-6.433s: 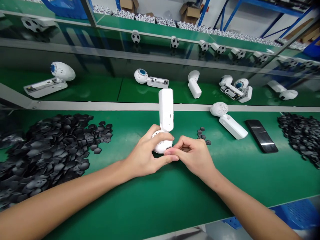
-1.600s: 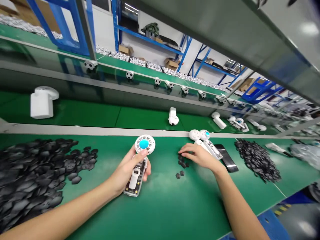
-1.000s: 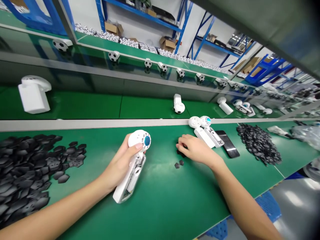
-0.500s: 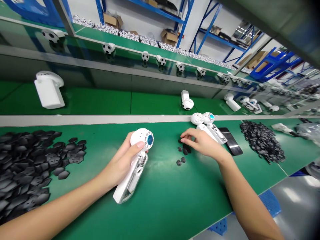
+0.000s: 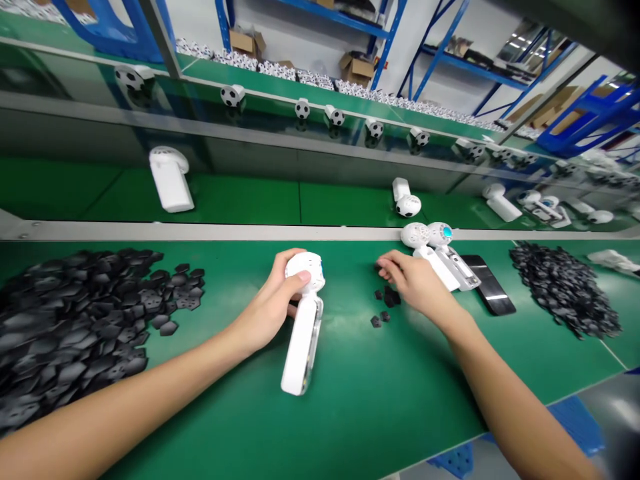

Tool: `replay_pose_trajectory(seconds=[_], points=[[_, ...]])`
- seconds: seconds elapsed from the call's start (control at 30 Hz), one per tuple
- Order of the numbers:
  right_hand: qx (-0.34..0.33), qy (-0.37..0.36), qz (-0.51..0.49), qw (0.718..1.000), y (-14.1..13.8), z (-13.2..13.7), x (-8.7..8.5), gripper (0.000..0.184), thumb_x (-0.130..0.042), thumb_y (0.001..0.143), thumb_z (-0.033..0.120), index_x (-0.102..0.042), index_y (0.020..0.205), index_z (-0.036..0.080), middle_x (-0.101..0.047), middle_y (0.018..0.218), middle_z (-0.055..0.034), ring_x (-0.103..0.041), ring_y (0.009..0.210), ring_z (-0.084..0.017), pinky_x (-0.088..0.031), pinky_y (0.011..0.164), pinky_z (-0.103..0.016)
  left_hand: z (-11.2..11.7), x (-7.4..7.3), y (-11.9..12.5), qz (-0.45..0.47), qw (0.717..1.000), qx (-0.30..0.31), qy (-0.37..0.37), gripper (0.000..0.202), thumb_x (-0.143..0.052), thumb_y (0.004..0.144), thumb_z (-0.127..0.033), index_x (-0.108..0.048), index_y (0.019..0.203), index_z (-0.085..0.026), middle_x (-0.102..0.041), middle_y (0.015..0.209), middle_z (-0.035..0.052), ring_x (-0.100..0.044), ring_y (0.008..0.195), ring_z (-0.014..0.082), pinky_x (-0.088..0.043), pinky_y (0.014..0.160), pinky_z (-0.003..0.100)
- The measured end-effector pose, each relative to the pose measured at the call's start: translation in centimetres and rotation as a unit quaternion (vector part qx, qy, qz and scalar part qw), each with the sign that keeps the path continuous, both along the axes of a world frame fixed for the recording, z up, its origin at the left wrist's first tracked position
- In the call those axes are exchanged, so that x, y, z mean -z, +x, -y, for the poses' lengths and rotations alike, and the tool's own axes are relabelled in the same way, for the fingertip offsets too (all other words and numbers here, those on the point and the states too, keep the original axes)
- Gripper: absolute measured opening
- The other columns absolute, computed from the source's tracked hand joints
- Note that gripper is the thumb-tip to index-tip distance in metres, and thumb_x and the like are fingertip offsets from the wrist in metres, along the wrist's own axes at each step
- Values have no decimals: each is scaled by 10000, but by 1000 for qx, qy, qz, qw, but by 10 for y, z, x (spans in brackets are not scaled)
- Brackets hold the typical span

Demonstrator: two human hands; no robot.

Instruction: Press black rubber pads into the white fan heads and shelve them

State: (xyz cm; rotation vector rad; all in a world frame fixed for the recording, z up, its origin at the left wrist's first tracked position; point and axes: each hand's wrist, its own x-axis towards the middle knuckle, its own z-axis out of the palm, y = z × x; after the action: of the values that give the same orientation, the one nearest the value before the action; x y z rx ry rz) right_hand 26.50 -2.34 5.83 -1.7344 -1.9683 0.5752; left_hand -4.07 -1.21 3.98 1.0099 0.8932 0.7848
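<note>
My left hand is closed around the round vented head of a white handheld fan. Its handle points down toward me, with the inner parts partly showing along the right side. Across a short gap, my right hand is pinched, and a small black plastic piece shows at its fingertips. Just below those fingers, several black pentagonal pieces lie loose on the green table. Two more white fans rest beyond my right hand, one with its handle open.
A large heap of black pieces spreads on the left, and another heap lies on the right. A black phone is beside the fans. Behind the table's raised edge, white fans lie on a green surface. Football-patterned heads line a shelf.
My left hand has turned the fan, so its blue centre now faces right and is mostly hidden. My right hand has drawn its fingers closer into a pinch. The view has shifted left.
</note>
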Motion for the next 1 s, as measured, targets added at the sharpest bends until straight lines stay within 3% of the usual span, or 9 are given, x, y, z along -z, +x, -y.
replay_pose_trajectory(seconds=[0.07, 0.17, 0.3, 0.53, 0.63, 0.73, 1.0], points=[[16, -48, -139, 989, -17, 7, -4, 293, -591, 1059, 480, -741, 1052, 228, -796, 898, -58, -763, 797, -224, -644, 756, -364, -1, 0, 2, -8, 1000, 15, 2, 549, -619, 979, -591, -437, 1443, -360, -676, 1118, 40, -725, 832, 230, -603, 652, 322], [4, -109, -294, 950, -49, 20, -10, 274, -773, 945, 489, -784, 1038, 231, -823, 944, -59, -798, 858, -233, -679, 810, -369, -1, -5, 6, -44, 998, 35, 27, 575, -618, 975, -636, -471, 1431, -319, -680, 1053, 44, -721, 815, 227, -591, 628, 301], [9, -113, -366, 924, -79, 29, -5, 251, -846, 885, 471, -788, 927, 230, -833, 888, -47, -816, 843, -248, -690, 831, -398, 0, -12, 8, -56, 996, 65, 33, 581, -609, 981, -652, -482, 1424, -299, -679, 1004, 41, -716, 790, 229, -553, 580, 279], [1, -32, -283, 959, -88, 27, 6, 200, -824, 907, 443, -755, 880, 257, -820, 843, -16, -791, 710, -226, -666, 641, -337, 1, -11, 7, -105, 986, 93, 89, 570, -545, 1023, -631, -432, 1464, -288, -657, 1035, 56, -674, 845, 226, -516, 647, 297], [-22, 26, -241, 970, -88, 29, 5, 197, -821, 911, 401, -719, 842, 247, -792, 788, 3, -768, 658, -195, -639, 590, -288, 2, -11, 11, -150, 973, 89, 150, 653, -717, 940, -577, -423, 1435, -269, -630, 1075, 46, -612, 836, 197, -498, 686, 297], [-58, 87, -201, 974, -86, 31, 8, 166, -782, 953, 324, -693, 847, 232, -782, 797, 15, -762, 677, -166, -624, 623, -252, 4, -11, 14, -174, 966, 91, 166, 692, -822, 868, -515, -435, 1383, -263, -612, 1079, 26, -577, 836, 180, -484, 696, 292], [-103, 183, -96, 973, -85, 35, 15, 138, -689, 1029, 248, -647, 898, 232, -765, 792, 21, -694, 619, -130, -506, 569, -239, 6, -9, 13, -145, 970, 83, 178, 640, -818, 890, -481, -436, 1361, -277, -589, 1080, 9, -555, 853, 159, -470, 710, 278]])
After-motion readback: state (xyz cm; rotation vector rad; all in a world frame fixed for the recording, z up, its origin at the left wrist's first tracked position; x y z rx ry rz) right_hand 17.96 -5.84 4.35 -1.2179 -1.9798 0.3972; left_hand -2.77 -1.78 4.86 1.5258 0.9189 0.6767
